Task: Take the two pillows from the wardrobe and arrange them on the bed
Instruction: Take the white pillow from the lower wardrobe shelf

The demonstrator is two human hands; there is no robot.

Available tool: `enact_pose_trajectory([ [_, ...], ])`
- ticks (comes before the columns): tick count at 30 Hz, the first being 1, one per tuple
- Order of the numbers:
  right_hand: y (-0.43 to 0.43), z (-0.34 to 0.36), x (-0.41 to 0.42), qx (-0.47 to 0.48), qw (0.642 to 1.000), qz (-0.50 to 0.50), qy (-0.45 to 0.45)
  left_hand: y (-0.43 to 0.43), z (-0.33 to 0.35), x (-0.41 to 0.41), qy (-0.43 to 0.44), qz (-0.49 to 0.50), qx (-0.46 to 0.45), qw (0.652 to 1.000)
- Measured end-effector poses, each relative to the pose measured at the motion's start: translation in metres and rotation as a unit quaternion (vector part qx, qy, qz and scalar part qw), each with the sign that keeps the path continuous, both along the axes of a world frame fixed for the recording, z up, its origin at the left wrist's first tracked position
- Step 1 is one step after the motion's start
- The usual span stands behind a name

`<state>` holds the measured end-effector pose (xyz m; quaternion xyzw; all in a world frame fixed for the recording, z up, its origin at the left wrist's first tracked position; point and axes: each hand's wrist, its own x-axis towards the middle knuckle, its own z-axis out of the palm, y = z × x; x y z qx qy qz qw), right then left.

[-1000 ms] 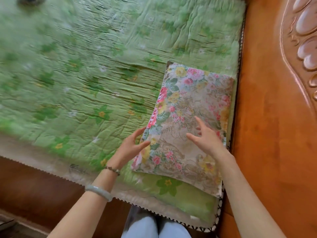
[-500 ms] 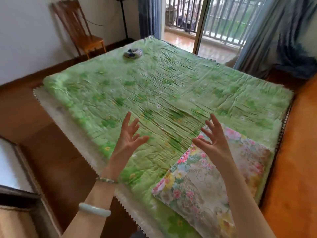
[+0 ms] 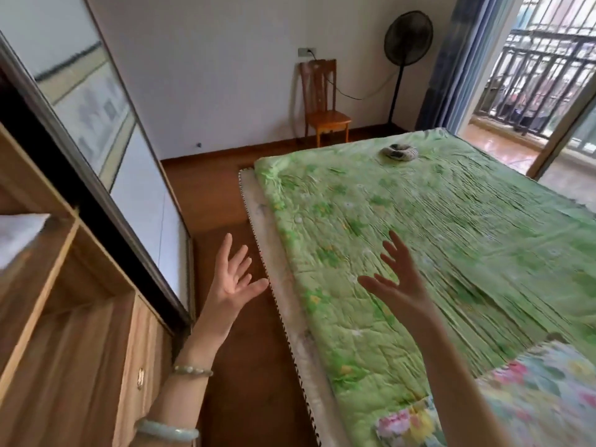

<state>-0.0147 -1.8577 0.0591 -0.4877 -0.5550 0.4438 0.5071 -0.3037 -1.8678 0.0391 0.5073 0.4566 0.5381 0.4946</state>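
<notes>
A floral pillow [image 3: 532, 395] lies flat on the bed [image 3: 419, 240] at the lower right, on the green quilted cover. My left hand [image 3: 232, 279] is raised over the wooden floor between bed and wardrobe, fingers spread, holding nothing. Over the bed's near edge my right hand [image 3: 400, 279] is also up with fingers apart and empty. The open wooden wardrobe [image 3: 64, 317] stands at the left; a white item [image 3: 19, 237] shows on a shelf at the frame's edge, too cut off to identify.
A mirrored sliding wardrobe door [image 3: 106, 124] runs along the left. A wooden chair [image 3: 322, 104] and a standing fan [image 3: 406, 43] are against the far wall. A small striped bundle [image 3: 398, 152] lies on the bed's far end. The balcony door [image 3: 532, 75] is at the right.
Both hands have let go of the floral pillow and lifted, fingers spread. The view has swung left from the bed toward the wardrobe, leaving the pillow at the lower right.
</notes>
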Motion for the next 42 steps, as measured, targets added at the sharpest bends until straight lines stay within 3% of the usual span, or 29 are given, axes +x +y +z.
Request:
enact_pose_trajectory([
  [17,0.114,-0.006,-0.212,0.012,0.988,0.151,-0.016,0.032,-0.003,-0.179,0.036,0.179,0.022,0.983],
  [29,0.254,-0.009,-0.297,0.011,0.975,0.223,-0.021,0.139,-0.028,-0.254,0.040,0.268,0.012,0.962],
  [36,0.362,-0.002,-0.357,0.017,0.951,0.305,-0.034,0.211,-0.020,-0.295,0.045,0.338,0.011,0.940],
  [42,0.396,0.005,-0.437,0.036,0.912,0.407,-0.042,0.211,-0.016,-0.332,0.065,0.428,-0.001,0.902],
])
